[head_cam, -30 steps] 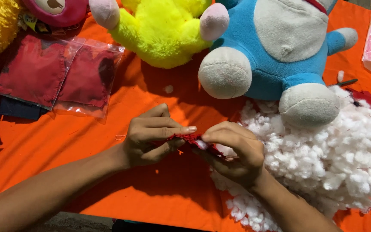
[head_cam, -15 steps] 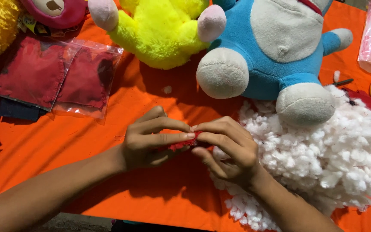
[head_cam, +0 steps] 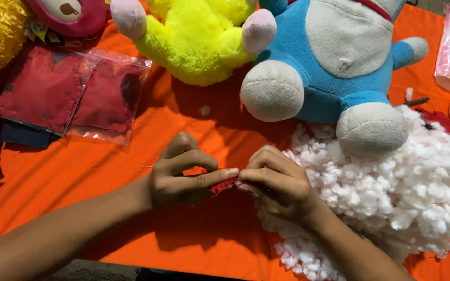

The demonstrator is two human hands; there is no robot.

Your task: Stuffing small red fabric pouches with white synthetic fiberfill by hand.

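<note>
Left hand and right hand: both pinch small red fabric piece between fingertips | piece held just above orange table | white stuffing pile beside right hand | blue plush toy behind.

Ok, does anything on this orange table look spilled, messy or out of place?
Yes. A big heap of loose white stuffing lies open on the orange cloth, spreading to the near edge, and one stray tuft sits apart near the yellow plush toy. The left hand and right hand pinch a small red fabric piece between them.
</note>
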